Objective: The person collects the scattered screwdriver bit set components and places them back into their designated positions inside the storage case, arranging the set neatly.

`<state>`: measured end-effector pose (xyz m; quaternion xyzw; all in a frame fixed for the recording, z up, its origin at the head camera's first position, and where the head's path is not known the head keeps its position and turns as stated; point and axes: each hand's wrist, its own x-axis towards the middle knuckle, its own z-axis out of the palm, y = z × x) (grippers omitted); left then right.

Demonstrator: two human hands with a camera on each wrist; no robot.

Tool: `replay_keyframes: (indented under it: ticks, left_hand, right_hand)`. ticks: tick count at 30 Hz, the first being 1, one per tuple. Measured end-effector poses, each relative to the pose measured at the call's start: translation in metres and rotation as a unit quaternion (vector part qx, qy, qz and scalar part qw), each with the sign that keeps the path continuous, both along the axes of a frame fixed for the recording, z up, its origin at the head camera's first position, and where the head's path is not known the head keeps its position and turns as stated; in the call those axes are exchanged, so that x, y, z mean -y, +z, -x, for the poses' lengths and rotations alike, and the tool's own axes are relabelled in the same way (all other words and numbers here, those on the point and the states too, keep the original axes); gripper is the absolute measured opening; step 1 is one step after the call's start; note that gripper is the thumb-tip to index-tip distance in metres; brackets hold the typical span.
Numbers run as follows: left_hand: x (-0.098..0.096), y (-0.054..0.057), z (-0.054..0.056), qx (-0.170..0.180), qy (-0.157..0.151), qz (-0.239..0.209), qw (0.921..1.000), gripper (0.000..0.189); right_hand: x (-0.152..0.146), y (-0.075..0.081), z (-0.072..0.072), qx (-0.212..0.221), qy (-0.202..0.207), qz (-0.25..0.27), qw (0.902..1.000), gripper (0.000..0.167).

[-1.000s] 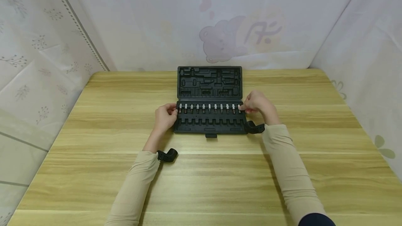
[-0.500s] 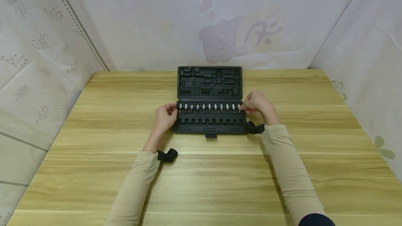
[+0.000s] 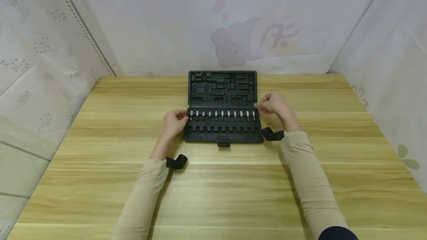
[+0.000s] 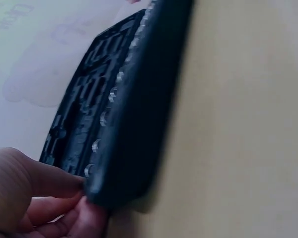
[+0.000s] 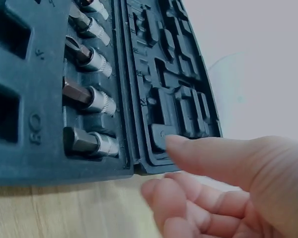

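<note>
A black plastic tool case (image 3: 213, 123) lies unfolded on the table, its moulded lid (image 3: 222, 88) leaning back at the rear. One row of silver bit sockets (image 3: 222, 115) fills the upper slots of the base; the lower slots hold nothing. At the case's left end, my left hand (image 3: 174, 123) pinches the edge, thumb above and fingers below in the left wrist view. My right hand (image 3: 271, 103) is at the right end by the hinge. In the right wrist view its thumb reaches over the lid corner, apart from the curled fingers, beside the last bit socket (image 5: 107, 144).
The case stands on a wooden table (image 3: 213, 195) near its rear edge. A latch tab (image 3: 224, 145) sticks out at the case's front. Black wrist mounts (image 3: 176, 161) are on both wrists. Pale patterned curtains (image 3: 150, 21) hang behind and at both sides.
My right hand has let go of the rightmost bit socket and moved up towards the hinge; that socket now shows fully in its slot. The left hand has hardly shifted.
</note>
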<state>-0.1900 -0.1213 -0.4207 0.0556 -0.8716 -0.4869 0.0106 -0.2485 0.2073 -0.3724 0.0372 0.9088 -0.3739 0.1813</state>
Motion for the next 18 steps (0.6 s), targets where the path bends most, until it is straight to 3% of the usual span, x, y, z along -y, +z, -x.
replay_keyframes:
  ticks: [4,10,15,18]
  left_hand:
    - [0.002,0.008,0.005,0.033,0.005,-0.030,0.9990,0.025]
    - [0.007,0.019,0.026,0.043,0.031,-0.101,0.9935,0.030]
    - [0.006,0.027,0.049,0.054,0.053,-0.185,0.9798,0.033]
    - [0.005,0.031,0.062,0.072,0.053,-0.204,0.9748,0.036]
  right_hand:
    - [-0.001,-0.003,0.003,-0.048,-0.019,0.016,0.9985,0.030]
    - [-0.003,-0.009,0.011,-0.116,-0.030,0.014,0.9926,0.038]
    - [-0.004,-0.012,0.020,-0.120,-0.035,0.009,0.9921,0.040]
    - [-0.004,-0.011,0.024,-0.122,-0.037,0.015,0.9918,0.040]
